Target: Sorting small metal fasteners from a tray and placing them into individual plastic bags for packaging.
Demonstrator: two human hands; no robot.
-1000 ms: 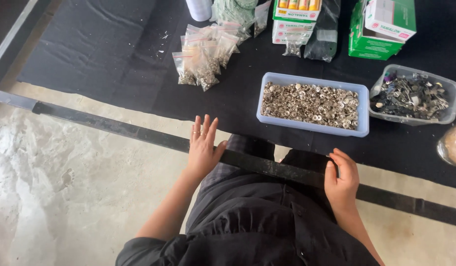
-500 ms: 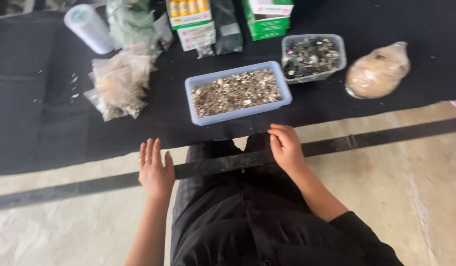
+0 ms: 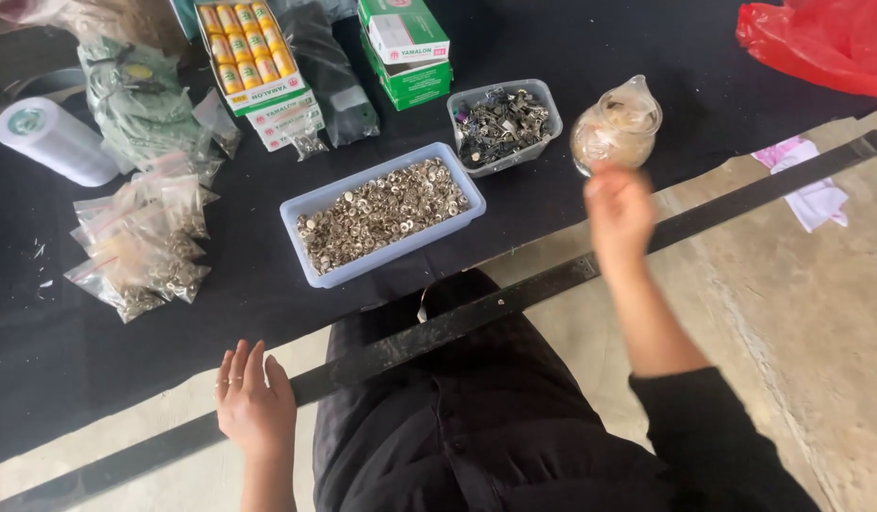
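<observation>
Clearly your right hand [image 3: 617,210], blurred so its opening can't be told, holding nothing, hovers just beside the knotted clear bag of small pieces [image 3: 617,125] right of the dark-parts tub [image 3: 545,99]; soft, slippery, probably weighty; pinch below the knot.

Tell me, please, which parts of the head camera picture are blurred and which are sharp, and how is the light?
In the head view, the right hand is smeared by motion blur, its fingers indistinct; the left hand on the black strip is sharp, as is the blue tray of metal rings. Light is soft and even, with faint glare on the clear bag.
</observation>
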